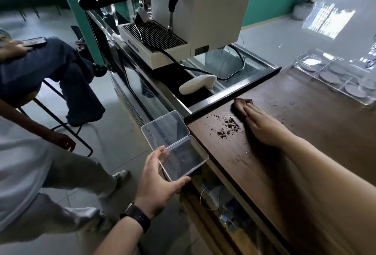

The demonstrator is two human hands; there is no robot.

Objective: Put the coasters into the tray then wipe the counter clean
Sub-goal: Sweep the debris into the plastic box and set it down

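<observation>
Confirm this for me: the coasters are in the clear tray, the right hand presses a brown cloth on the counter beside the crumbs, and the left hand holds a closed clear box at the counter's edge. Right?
Not quite. In the head view the clear box in the left hand is open, its lid hinged back. The rest stands: coasters in the clear tray, right hand pressing the brown cloth on the counter beside the crumbs.

Left hand [157,181], watch on wrist, palm up, thumb and fingers clamped, off the counter's left edge. Right hand [264,126] flat, palm down, fingers together, forearm extended over the counter.
</observation>
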